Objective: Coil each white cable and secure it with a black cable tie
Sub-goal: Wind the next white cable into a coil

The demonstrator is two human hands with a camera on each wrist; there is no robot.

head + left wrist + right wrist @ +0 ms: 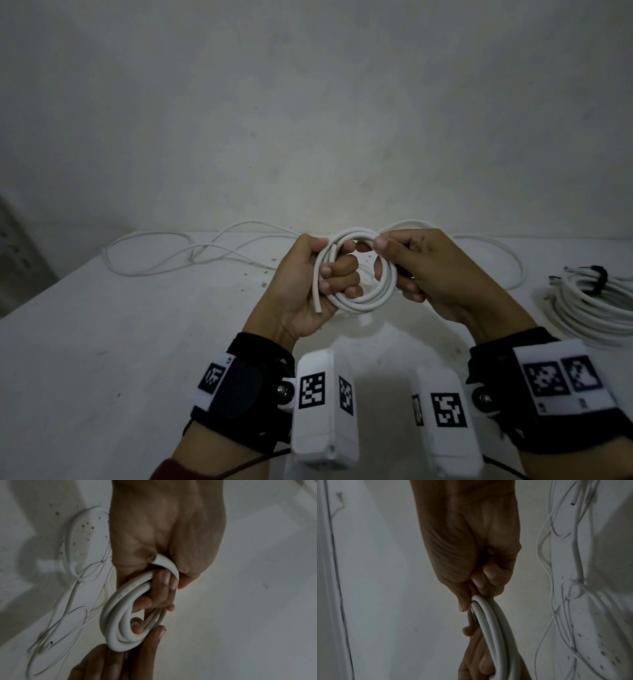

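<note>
A small coil of white cable hangs above the table between both hands. My left hand grips its left side, fingers curled through the loop, and the cable's cut end sticks down past the palm. My right hand pinches the coil's right side between thumb and fingers. The left wrist view shows the coil wound round the left fingers. In the right wrist view the strands run down from the right fingertips. No loose black tie is in view.
The rest of the white cable trails in loose loops over the white table behind the hands. A finished coil bound with a black tie lies at the right edge. A wall stands close behind.
</note>
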